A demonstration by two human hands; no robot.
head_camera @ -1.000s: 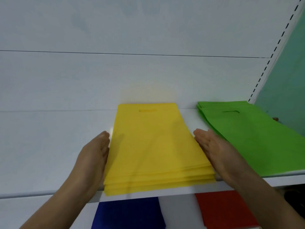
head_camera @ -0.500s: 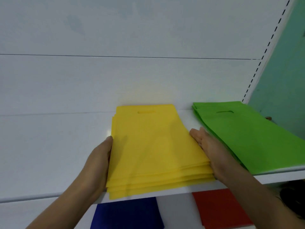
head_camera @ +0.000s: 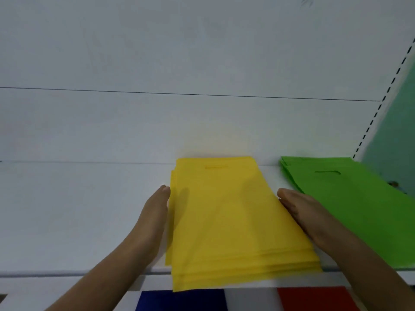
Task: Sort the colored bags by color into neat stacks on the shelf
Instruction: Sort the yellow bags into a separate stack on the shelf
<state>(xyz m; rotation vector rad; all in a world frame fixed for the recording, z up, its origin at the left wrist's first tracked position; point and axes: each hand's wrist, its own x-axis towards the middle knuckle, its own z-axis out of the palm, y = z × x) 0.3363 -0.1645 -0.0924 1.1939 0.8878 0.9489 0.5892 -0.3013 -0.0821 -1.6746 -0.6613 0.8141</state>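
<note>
White shelf: a flat white shelf board [head_camera: 78,221] runs across the view in front of a white panelled back wall [head_camera: 157,52]; its front lip sits low in the frame.
Left grip: the left hand [head_camera: 155,212] lies on the shelf with fingers straight and together, its inner side pressed flat against the left edge of the yellow stack; it holds nothing.
Yellow stack: a pile of flat yellow non-woven fabric bags [head_camera: 224,216] with a cut-out handle slot lies between the two grips, slot end toward the back wall, near end hanging slightly over the shelf lip. The layers are fanned a little at the near end and at the far left corner.
Right grip: the right hand [head_camera: 301,209] is also flat and straight-fingered, pressed to the right edge of the yellow stack, and holds nothing.
Green stack: a pile of flat green non-woven bags [head_camera: 350,203] lies just to the outer side of the right grip, apart from the yellow pile, angled toward the right.
Upright: a slotted shelf post [head_camera: 379,106] and a teal wall [head_camera: 399,122] stand beyond the green pile.
Below the grips: a dark blue bag [head_camera: 179,300] and a red bag [head_camera: 314,298] show under the shelf lip.
</note>
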